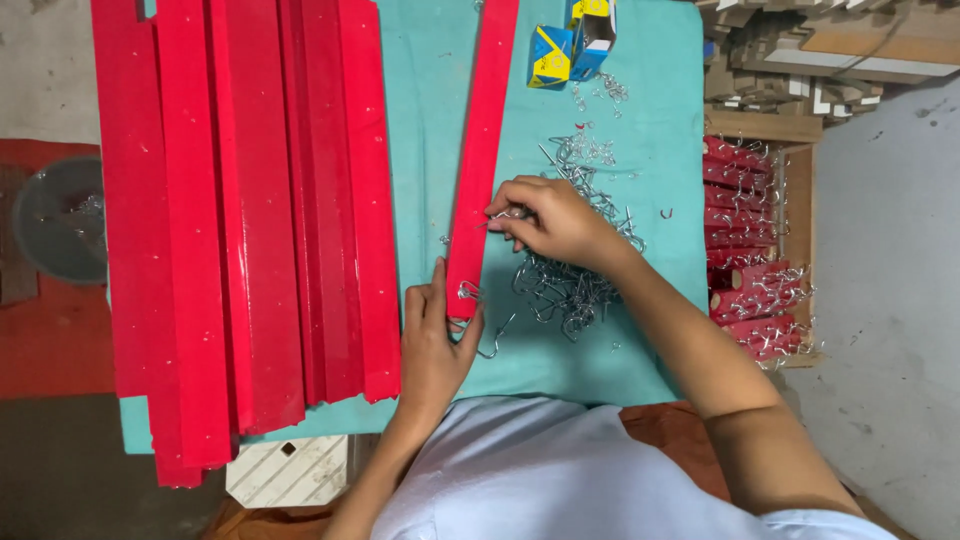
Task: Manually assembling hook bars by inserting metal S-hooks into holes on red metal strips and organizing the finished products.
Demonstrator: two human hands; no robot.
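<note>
Both hands point(560, 225) pinch, seemingly, hooks point(565, 285) beside red strip point(478, 160) on teal cloth point(655, 90).

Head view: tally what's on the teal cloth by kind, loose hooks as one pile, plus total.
Red strip under the hands: 1
Stack of red strips at left: 1 (number in it can't be told)
Pile of metal hooks: 1
Small blue and yellow boxes: 2
Total: 5
Left hand steadies the strip end; right hand rests on the hooks.
</note>
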